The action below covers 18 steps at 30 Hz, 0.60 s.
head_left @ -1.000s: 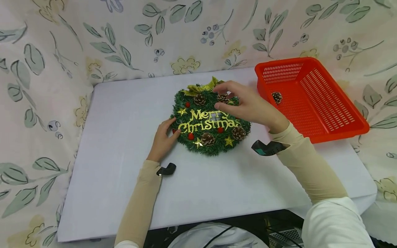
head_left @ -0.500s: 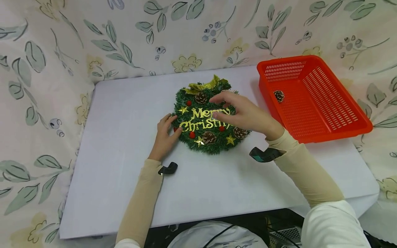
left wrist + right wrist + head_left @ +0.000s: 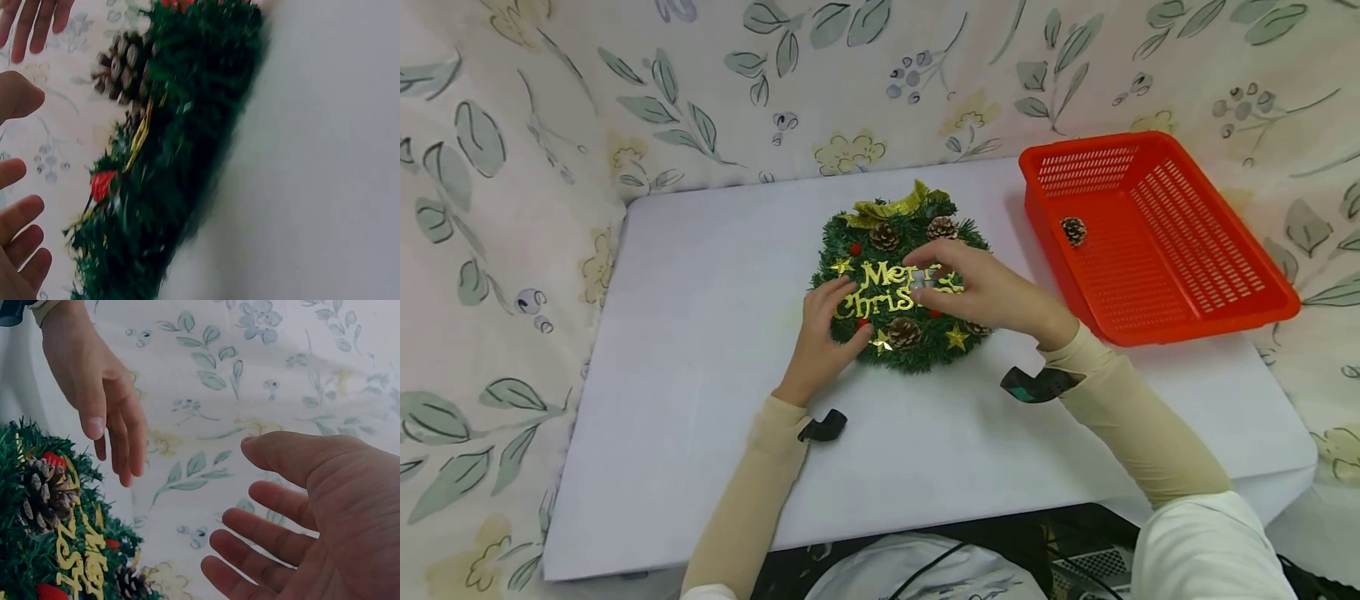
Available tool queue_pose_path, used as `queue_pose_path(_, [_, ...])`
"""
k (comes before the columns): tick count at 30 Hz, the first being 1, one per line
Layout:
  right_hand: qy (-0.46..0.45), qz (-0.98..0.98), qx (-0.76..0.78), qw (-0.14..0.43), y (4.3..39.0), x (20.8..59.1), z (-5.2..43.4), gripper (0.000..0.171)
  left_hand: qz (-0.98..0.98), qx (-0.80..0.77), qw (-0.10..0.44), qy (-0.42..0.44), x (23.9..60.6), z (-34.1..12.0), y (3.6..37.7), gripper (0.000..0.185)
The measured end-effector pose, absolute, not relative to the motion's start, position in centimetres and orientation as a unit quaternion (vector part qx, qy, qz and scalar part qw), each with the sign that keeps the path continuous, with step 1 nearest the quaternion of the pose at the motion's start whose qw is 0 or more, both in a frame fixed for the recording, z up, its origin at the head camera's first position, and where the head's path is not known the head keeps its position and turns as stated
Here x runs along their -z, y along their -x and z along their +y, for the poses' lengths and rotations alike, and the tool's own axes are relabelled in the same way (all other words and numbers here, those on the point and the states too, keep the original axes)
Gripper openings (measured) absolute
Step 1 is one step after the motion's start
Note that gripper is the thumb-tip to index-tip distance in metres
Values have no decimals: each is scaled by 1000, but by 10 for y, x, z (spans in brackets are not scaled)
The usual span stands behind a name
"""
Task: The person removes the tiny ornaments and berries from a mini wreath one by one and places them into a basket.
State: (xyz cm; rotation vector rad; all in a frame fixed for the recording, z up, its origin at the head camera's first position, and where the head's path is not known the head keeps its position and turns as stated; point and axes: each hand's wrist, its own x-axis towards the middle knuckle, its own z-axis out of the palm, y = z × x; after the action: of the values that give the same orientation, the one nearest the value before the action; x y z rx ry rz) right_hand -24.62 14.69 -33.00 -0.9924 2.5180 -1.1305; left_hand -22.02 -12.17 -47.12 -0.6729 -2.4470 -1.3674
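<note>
A round green tinsel wreath (image 3: 917, 354) lies on the table, trimmed with pinecones (image 3: 903, 332), gold stars (image 3: 957, 337), red berries (image 3: 855, 249) and a gold bow (image 3: 891, 212) at its far edge. Gold "Merry Christmas" lettering (image 3: 876, 292) crosses its middle, partly hidden by my hands. Over the wreath's left side is my left hand (image 3: 826, 346), thumb and fingers spread apart. My right hand (image 3: 988, 287) hovers over the right part, fingers bent loosely with nothing held. In the right wrist view, both palms face each other above the wreath.
A red plastic basket (image 3: 1195, 325) stands at the right of the table, one loose pinecone (image 3: 1073, 232) inside near its left wall. The white table (image 3: 700, 333) reaches left to a floral cloth (image 3: 700, 92) hanging behind it.
My left hand has come off the wreath's left edge and moved right, over it. The right hand has drawn back from the upper right pinecone toward the lettering.
</note>
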Motion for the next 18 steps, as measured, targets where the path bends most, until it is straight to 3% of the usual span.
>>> queue_pose_path(18, [333, 852, 384, 126, 244, 355, 136, 46, -865, 432, 62, 247, 475, -100, 210, 70])
